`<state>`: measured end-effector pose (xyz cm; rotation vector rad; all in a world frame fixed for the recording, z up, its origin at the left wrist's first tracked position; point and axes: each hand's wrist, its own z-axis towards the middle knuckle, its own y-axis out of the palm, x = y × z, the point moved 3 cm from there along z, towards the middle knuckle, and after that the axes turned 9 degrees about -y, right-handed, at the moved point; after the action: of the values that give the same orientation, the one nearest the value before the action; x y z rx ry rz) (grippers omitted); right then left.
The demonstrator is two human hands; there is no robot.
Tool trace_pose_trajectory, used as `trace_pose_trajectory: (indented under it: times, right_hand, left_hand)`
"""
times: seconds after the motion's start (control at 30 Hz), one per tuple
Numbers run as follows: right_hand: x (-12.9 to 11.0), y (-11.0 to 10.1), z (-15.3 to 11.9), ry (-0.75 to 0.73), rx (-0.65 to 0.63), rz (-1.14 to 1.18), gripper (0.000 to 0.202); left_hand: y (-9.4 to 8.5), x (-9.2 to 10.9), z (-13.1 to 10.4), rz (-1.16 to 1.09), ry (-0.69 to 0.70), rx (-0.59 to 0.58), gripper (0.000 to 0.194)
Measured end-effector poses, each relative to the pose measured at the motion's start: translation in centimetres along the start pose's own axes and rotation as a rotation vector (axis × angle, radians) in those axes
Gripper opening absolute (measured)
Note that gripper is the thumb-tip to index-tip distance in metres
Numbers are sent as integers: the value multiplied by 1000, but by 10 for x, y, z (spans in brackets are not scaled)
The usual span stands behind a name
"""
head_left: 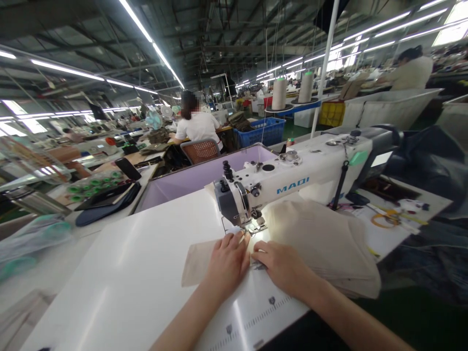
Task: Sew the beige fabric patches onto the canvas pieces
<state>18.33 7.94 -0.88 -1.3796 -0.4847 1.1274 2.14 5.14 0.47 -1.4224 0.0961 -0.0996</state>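
Observation:
A white sewing machine (292, 183) stands on a white table (120, 273), its lamp lit at the needle. Just in front of the presser foot (258, 225), my left hand (229, 258) lies with its fingers spread over a small beige fabric piece (197, 263). To its right, my right hand (280, 263) has its fingers curled together close to the needle plate; what they pinch, if anything, is too small to make out. A stack of beige fabric (325, 243) rests under the machine arm, beside my right hand.
Behind the table is a lilac bin (175, 187). Scissors with orange handles (387, 219) lie at the right. Thread cones (280, 94) stand above a blue basket (261, 132). A person in white (199, 126) sits beyond the bin. Green-ended spools (93, 185) lie at the left.

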Motion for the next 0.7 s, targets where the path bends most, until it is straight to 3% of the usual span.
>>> trace_pose_trajectory:
  times: [0.5,0.7]
  right_hand:
    - [-1,-5,3,-35,-9,-47,19]
    - [-6,-5,-7,-39,-36,-73,20]
  left_hand:
    - [-3,-3,1,-18,45,41,38]
    - [-1,2,-16,-48,126,57,37]
